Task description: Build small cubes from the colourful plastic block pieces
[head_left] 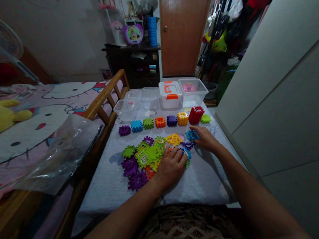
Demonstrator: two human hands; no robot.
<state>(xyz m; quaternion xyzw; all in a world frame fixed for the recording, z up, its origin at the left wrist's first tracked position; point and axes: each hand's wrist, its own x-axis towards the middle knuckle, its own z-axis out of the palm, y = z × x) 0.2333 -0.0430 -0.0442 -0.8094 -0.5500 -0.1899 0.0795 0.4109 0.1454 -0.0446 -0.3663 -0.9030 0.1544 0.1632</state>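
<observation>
My left hand point(172, 168) lies over the right side of a heap of flat toothed plastic building pieces, fingers stretched out and partly covering blue and orange ones. In the heap are green pieces point(152, 153), purple pieces point(136, 179) and a yellow piece point(174, 139). At the heap's right edge, my right hand point(206, 139) has thumb and fingers closed round a blue building piece point(191, 135). Behind the heap runs a row of stacked pieces sorted by colour, from a purple stack point(124, 130) to a tall red stack point(196, 115), with a light green piece point(205, 119) at its right end.
Clear plastic tubs stand along the table's far edge, including an orange-latched lidded box point(170, 96) and an open tub point(193, 91). A wooden bed rail point(107, 103) borders the table on the left. White cabinet fronts point(278, 80) rise on the right.
</observation>
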